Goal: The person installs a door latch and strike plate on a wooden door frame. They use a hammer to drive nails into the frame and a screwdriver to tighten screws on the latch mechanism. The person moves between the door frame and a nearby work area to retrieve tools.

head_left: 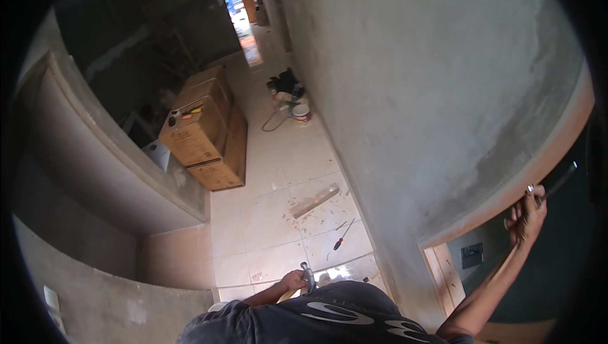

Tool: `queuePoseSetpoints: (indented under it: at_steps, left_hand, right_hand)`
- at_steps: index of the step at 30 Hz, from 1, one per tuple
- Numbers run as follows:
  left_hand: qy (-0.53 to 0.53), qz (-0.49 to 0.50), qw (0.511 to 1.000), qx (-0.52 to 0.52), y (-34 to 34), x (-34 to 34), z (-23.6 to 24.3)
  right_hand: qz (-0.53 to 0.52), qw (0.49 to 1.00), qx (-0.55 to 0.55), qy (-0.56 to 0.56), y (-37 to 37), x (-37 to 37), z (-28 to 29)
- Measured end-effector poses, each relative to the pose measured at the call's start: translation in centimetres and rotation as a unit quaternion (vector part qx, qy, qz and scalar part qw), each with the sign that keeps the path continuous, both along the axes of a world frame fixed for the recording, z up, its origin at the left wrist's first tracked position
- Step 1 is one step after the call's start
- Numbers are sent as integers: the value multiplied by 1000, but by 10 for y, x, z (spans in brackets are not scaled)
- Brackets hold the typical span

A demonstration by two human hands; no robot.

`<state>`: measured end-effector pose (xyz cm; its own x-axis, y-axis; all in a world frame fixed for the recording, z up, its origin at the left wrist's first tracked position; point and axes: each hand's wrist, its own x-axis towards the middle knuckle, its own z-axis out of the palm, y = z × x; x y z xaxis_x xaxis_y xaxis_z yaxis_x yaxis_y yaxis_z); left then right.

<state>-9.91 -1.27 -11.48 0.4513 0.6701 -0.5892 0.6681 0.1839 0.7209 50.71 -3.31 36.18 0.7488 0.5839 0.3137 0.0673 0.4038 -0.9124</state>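
In the head view, my left hand [292, 279] is closed on a hammer [308, 273], low beside my dark shirt. My right hand [527, 217] is raised at the right, by the orange edge of a door frame [494, 206], fingers curled round a small shiny metal thing that I cannot make out. A dark bar-like shape with a bright tip shows just beyond those fingers. On the tiles lie a red-and-black screwdriver [339, 242] and a wooden strip [310, 203] among scattered shavings.
Stacked cardboard boxes [212, 141], tools on top, stand left of the hallway. A white bucket [301, 113], cord and dark pile sit along the grey right wall [405, 90]. A low plastered wall [114, 284] borders my left. An open doorway [235, 5] is at the far end.
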Motion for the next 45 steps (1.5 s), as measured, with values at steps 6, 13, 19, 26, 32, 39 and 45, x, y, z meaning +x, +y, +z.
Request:
queuePoseSetpoints:
  at_steps: [6, 13, 19, 26, 32, 39, 45]
  left_hand:
    - [-20, -35, 999, 12, 28, 7, 15]
    - [22, -41, 998, 33, 53, 35, 39]
    - [11, -37, 997, 60, 32, 13, 23]
    - [42, 0, 998, -37, 27, -27, -8]
    - [47, 42, 996, -61, 23, -50, -3]
    - [37, 66, 995, -68, 19, -60, -8]
    - [31, 62, 994, -80, 19, -56, -20]
  right_hand:
    - [36, 999, 24, -11, -6, 9, -4]
    - [67, 996, 42, 45, -1, 7, -3]
    - [33, 995, -20, 96, -7, -6, 10]
    - [111, 985, 20, 132, -17, 5, 8]
    - [81, 987, -5, 138, -23, -3, 18]
    - [84, 987, -36, 129, -24, -4, 22]
    - [74, 990, -49, 108, -22, -9, 32]
